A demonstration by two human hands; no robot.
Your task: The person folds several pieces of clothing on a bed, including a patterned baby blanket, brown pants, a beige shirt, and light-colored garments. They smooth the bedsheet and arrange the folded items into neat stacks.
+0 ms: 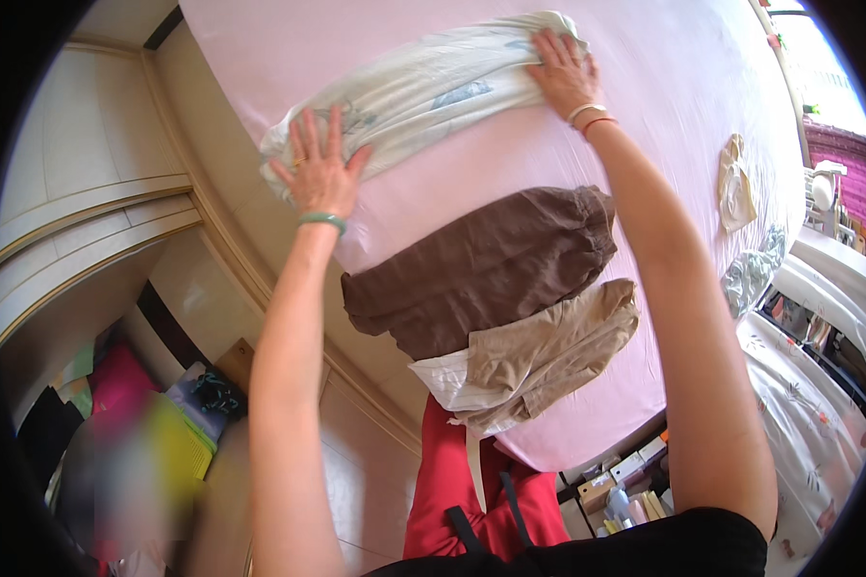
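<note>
A long white cloth garment [423,96] with faint grey-blue print lies folded lengthwise across the far part of the bed. My left hand [319,168] presses on its left end, fingers spread, a green bangle at the wrist. On its right end rests my right hand [563,75], also flat with fingers apart. Nearer to me are folded dark brown trousers [481,260] with a gathered band at the right. Just below them lies a beige garment [558,356], with a white piece [445,377] showing at its left.
A pink sheet [414,212] covers the bed. Toward its right edge lie a cream cloth [736,188] and a shiny crumpled bundle [752,274]. An open cabinet [96,308] with coloured items stands at left. Boxes [597,492] and bottles sit low at the right.
</note>
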